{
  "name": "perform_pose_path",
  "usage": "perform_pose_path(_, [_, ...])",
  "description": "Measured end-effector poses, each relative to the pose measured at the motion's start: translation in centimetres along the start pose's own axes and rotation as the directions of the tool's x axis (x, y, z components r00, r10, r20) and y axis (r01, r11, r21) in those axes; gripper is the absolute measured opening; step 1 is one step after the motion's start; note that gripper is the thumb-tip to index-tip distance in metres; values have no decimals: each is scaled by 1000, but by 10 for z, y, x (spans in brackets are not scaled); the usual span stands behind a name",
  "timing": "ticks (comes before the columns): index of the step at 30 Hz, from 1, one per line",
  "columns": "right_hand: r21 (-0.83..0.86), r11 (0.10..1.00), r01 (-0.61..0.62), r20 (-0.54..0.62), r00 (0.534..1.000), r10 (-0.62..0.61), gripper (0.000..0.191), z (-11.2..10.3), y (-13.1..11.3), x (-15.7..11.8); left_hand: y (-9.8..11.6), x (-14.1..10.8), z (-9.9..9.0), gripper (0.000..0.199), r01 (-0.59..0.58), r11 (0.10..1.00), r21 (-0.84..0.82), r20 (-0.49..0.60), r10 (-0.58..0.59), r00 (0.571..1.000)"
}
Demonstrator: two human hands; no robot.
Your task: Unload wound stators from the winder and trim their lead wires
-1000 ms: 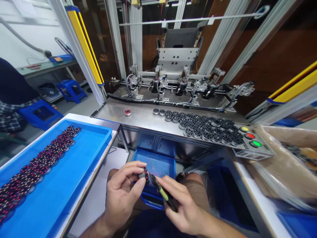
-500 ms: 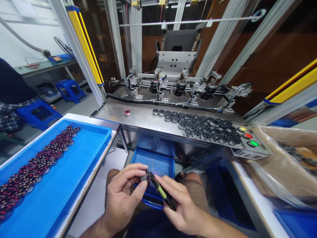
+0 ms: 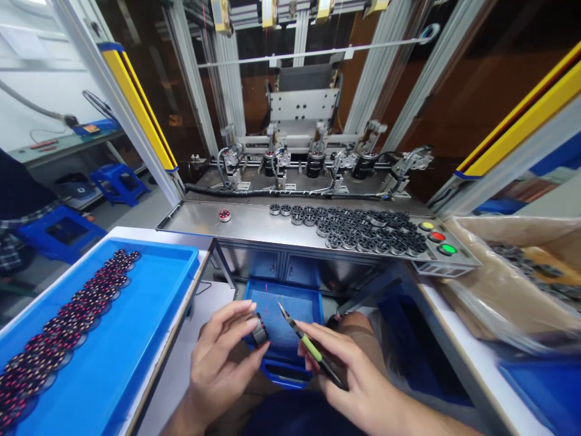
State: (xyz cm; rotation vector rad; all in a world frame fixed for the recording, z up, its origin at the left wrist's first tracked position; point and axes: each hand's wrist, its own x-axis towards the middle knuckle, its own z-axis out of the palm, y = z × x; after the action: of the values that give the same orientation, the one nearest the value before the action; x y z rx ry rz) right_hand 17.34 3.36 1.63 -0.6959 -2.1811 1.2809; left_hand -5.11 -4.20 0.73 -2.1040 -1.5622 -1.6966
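Between the thumb and fingers of my left hand [image 3: 224, 357] is a small round motor part [image 3: 259, 330], dark with a grey rim, held on its edge. My right hand [image 3: 347, 369] grips pliers [image 3: 311, 349] with green and black handles; their pointed tips are apart from the part, up and to its right. Both hands are over my lap, in front of a blue bin [image 3: 290, 309]. A single red-wound part [image 3: 224, 215] sits on the left of the metal ledge [image 3: 190, 217]. Many dark, unwound parts [image 3: 354, 227] cover its right side.
A blue tray [image 3: 136, 321] on the left holds rows of red-wound parts [image 3: 77, 315]. Behind the ledge stands a machine with several fixtures [image 3: 315, 163]. Yellow, red and green buttons [image 3: 437, 236] and a plastic-lined box [image 3: 481, 290] are at the right. A person [image 3: 22, 188] is at far left.
The pliers have moved away from the part, opening a gap between my hands. The part has turned slightly in my left fingers. The camera view has tilted and shifted.
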Motion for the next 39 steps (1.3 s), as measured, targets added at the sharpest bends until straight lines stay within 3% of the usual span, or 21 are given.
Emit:
perform_pose_path(8, [342, 936, -78, 144, 989, 30, 72, -3, -15, -21, 3, 6, -1, 51, -105, 988, 117, 30, 102, 994])
perform_pose_path(14, [380, 924, -40, 189, 981, -36, 74, -1, -16, -20, 8, 7, 1, 46, -82, 996, 16, -64, 83, 994])
perform_pose_path(18, [368, 927, -75, 206, 979, -2, 73, 0, -16, -18, 10, 5, 2, 45, -52, 996, -66, -89, 46, 995])
perform_pose_path(29, [437, 890, -128, 190, 981, 47, 63, 5, -26, -11, 12, 4, 1, 44, -32, 996, -85, -83, 25, 996])
perform_pose_path(39, [438, 884, -164, 202, 976, 81, 67, 6, -27, -8, 15, 2, -1, 41, 19, 998, -55, -53, -22, 998])
